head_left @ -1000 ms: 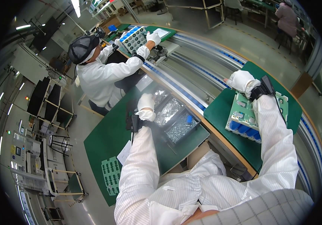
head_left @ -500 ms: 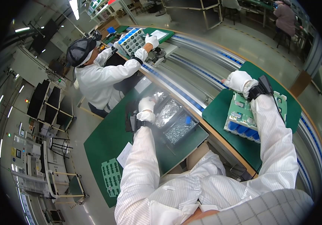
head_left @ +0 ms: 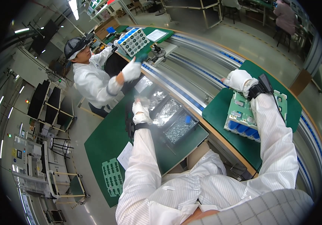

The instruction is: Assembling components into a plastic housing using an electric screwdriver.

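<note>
My left hand [head_left: 141, 111], in a white glove with bare fingertips, is over the left side of the parts bins. Its fingers are drawn together, slightly blurred, and a pale translucent patch shows beside them; what they hold is unclear. Close by lie bins of shiny metal pieces [head_left: 168, 112] and a bin of screws [head_left: 179, 132] with a blue item in it. My right hand [head_left: 239, 80], likewise gloved, bends over the far end of a battery module [head_left: 241, 110] with a green top plate and blue cells. Its fingers are curled, and anything in them is hidden.
A green slotted plate [head_left: 112, 177] and a white paper sheet [head_left: 125, 155] lie on the left green table [head_left: 97, 146]. Conveyor rails [head_left: 191, 100] run past the right green board [head_left: 215, 108]. A co-worker [head_left: 93, 80] stands far left, beside another cell module [head_left: 134, 42].
My left hand has pulled left, away from the metal pieces. My right hand stays in place. The co-worker's gloved hand has come down from the other module, now blurred with a dark tool.
</note>
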{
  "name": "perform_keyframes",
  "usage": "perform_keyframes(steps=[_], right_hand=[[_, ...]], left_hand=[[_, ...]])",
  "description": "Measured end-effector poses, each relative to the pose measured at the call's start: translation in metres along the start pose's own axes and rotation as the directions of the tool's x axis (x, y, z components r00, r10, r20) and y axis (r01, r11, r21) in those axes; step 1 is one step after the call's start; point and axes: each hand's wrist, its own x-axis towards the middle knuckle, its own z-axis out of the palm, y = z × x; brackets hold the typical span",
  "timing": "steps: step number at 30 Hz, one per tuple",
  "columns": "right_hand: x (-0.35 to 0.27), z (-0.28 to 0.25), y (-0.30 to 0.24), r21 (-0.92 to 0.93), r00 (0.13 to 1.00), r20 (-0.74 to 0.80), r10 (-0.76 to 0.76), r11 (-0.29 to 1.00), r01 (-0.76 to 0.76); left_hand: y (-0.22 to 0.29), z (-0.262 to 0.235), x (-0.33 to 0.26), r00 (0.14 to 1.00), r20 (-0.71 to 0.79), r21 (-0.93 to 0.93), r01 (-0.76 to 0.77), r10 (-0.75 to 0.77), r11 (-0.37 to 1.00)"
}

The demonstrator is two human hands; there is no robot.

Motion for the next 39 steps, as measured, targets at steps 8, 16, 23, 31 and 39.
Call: perform_keyframes(steps=[8, 16, 23, 31, 39], right_hand=[[0.0, -0.001, 0.0, -0.014, 1.0, 0.002, -0.015, 1.0, 0.015], [-0.001, 0.005, 0.005, 0.061, 1.0, -0.012, -0.027, 0.998, 0.028], [-0.043, 0.016, -0.065, 0.188, 0.662, -0.45, -0.6, 0.661, 0.727], [-0.114, 0.074, -0.141, 0.222, 0.593, -0.491, -0.638, 0.566, 0.794], [-0.128, 0.09, -0.134, 0.46, 0.666, -0.424, -0.614, 0.487, 0.743]], left_hand=[[0.013, 0.007, -0.012, 0.912, 0.043, -0.626, 0.343, -0.408, 0.701], [0.012, 0.04, -0.093, 0.719, 0.56, -0.55, 0.694, -0.411, 0.464], [0.0, 0.084, -0.21, 0.742, 0.475, -0.479, 0.669, -0.474, 0.568], [0.023, 0.096, -0.289, 0.762, 0.51, -0.173, 0.544, -0.398, 0.821], [0.027, 0.078, -0.3, 0.669, 0.605, -0.112, 0.608, -0.431, 0.786]])
